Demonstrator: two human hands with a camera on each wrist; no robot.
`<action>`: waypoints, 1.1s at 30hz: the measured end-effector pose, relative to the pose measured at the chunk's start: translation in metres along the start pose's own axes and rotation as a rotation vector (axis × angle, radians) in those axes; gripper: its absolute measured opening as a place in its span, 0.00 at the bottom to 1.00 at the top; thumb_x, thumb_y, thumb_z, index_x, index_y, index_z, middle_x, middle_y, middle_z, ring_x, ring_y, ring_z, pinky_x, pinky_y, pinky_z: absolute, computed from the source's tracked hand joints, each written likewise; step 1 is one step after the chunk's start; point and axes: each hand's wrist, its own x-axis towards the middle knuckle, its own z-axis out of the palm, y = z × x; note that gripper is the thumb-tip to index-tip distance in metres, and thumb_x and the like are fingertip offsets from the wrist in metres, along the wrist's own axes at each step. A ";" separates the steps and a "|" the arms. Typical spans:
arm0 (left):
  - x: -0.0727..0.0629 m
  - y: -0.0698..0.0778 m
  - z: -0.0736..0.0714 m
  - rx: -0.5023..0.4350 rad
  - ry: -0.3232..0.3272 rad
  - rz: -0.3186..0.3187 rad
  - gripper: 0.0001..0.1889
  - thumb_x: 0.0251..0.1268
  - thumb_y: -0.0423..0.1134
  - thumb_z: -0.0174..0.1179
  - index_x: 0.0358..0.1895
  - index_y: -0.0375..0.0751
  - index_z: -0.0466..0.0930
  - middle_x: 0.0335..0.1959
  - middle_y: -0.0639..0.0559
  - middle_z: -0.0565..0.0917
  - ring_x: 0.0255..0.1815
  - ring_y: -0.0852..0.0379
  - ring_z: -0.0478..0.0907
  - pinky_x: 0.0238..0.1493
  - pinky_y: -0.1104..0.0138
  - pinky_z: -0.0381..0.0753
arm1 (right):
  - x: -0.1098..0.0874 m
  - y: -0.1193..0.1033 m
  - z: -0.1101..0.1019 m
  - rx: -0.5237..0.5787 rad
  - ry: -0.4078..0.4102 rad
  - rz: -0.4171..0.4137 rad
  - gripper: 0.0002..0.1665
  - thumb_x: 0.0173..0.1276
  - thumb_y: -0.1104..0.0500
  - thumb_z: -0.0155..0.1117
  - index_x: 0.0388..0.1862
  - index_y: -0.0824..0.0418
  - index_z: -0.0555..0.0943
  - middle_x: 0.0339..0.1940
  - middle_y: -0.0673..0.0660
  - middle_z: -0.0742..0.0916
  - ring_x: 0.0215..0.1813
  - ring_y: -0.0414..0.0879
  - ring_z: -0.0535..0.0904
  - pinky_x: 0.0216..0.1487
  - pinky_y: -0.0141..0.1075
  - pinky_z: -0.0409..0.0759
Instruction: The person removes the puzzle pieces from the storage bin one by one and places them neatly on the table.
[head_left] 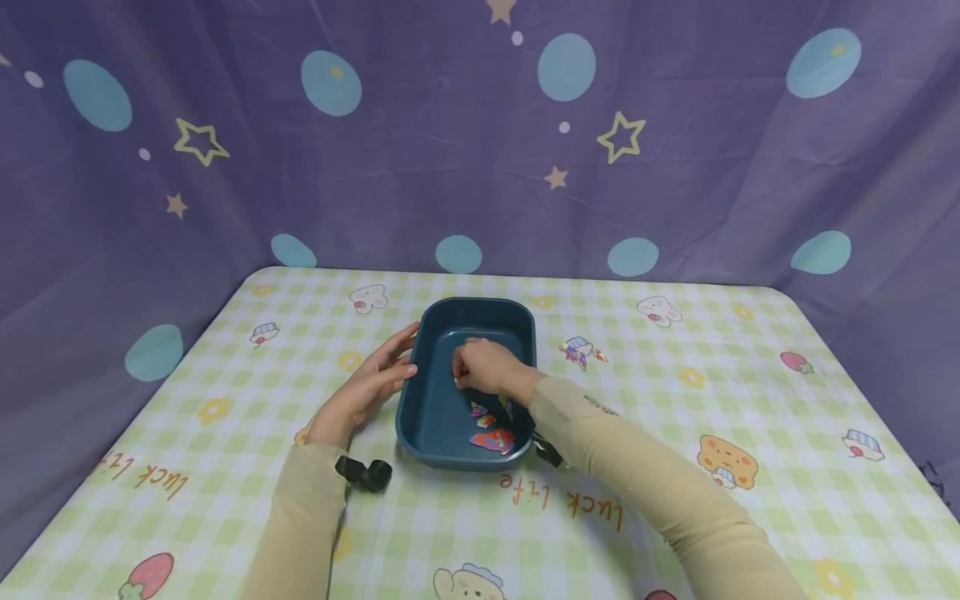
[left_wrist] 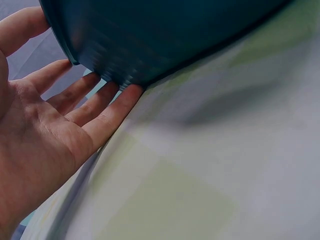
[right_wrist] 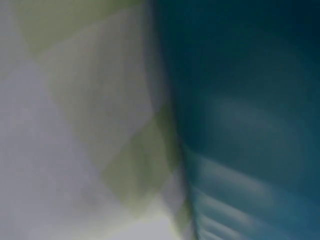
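Observation:
A deep blue-green rectangular bin (head_left: 437,417) stands on the table. My left hand (head_left: 367,387) is at its left side, thumb at the rim; in the left wrist view its outstretched fingers (left_wrist: 107,112) touch the bin's outer wall (left_wrist: 165,35). My right hand (head_left: 486,367) reaches over the right rim into the bin, fingers bent down near the floor of it. I cannot tell whether they pinch something. Inside, toward the near right corner, lie a shiny red-pink flat piece (head_left: 492,440) and several smaller colourful pieces (head_left: 486,421). The right wrist view shows only bin wall (right_wrist: 250,125) and cloth.
Right of the bin, small shiny colourful pieces (head_left: 577,354) lie on the green-and-white checked tablecloth (head_left: 750,400), which has printed cartoon figures. A purple curtain (head_left: 480,150) with stars and dots hangs behind the table. A black wrist camera (head_left: 365,473) sits on the left sleeve.

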 end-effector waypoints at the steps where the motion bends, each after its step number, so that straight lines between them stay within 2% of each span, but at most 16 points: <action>1: 0.000 0.000 0.000 0.001 0.001 0.000 0.35 0.65 0.33 0.50 0.72 0.55 0.47 0.71 0.46 0.50 0.70 0.45 0.50 0.53 0.68 0.71 | 0.000 0.000 0.000 0.006 -0.001 0.005 0.04 0.59 0.55 0.66 0.31 0.54 0.81 0.32 0.49 0.81 0.39 0.42 0.75 0.40 0.33 0.75; 4: 0.001 0.000 0.000 0.000 0.003 -0.002 0.35 0.65 0.32 0.50 0.72 0.54 0.47 0.71 0.46 0.50 0.70 0.45 0.50 0.52 0.68 0.71 | 0.000 0.001 -0.001 0.036 -0.007 0.017 0.04 0.58 0.56 0.66 0.30 0.54 0.80 0.30 0.48 0.82 0.36 0.41 0.77 0.39 0.33 0.75; 12: 0.001 0.001 0.000 -0.006 -0.001 0.000 0.35 0.65 0.32 0.49 0.72 0.54 0.47 0.71 0.46 0.50 0.70 0.44 0.50 0.53 0.67 0.71 | -0.001 0.005 -0.002 0.206 -0.001 0.043 0.09 0.55 0.58 0.69 0.27 0.55 0.76 0.24 0.49 0.80 0.26 0.40 0.75 0.31 0.31 0.74; 21: 0.001 0.001 0.001 -0.009 -0.002 0.002 0.34 0.65 0.30 0.48 0.72 0.53 0.46 0.71 0.44 0.50 0.70 0.43 0.51 0.52 0.68 0.72 | -0.010 0.004 -0.014 0.301 0.071 0.009 0.08 0.54 0.58 0.69 0.25 0.55 0.77 0.22 0.47 0.82 0.25 0.37 0.77 0.29 0.29 0.74; 25: 0.001 0.001 0.002 -0.010 -0.003 0.005 0.35 0.65 0.30 0.48 0.72 0.53 0.46 0.71 0.44 0.50 0.69 0.43 0.51 0.52 0.67 0.72 | -0.018 0.005 -0.021 0.336 0.109 0.018 0.06 0.55 0.59 0.69 0.24 0.55 0.79 0.21 0.47 0.83 0.24 0.36 0.77 0.28 0.28 0.74; 29: 0.000 0.001 0.002 -0.003 0.002 0.000 0.34 0.65 0.31 0.48 0.72 0.54 0.47 0.71 0.45 0.50 0.69 0.44 0.51 0.52 0.68 0.72 | -0.026 0.010 -0.026 0.371 0.153 0.032 0.05 0.55 0.59 0.68 0.26 0.55 0.79 0.20 0.46 0.82 0.24 0.38 0.77 0.28 0.29 0.74; 33: 0.000 -0.001 0.000 0.002 0.011 -0.008 0.34 0.65 0.32 0.50 0.72 0.56 0.48 0.71 0.46 0.51 0.69 0.45 0.51 0.53 0.68 0.71 | -0.033 0.017 -0.032 0.388 0.177 0.022 0.07 0.56 0.59 0.67 0.35 0.58 0.82 0.22 0.48 0.83 0.25 0.40 0.77 0.30 0.30 0.75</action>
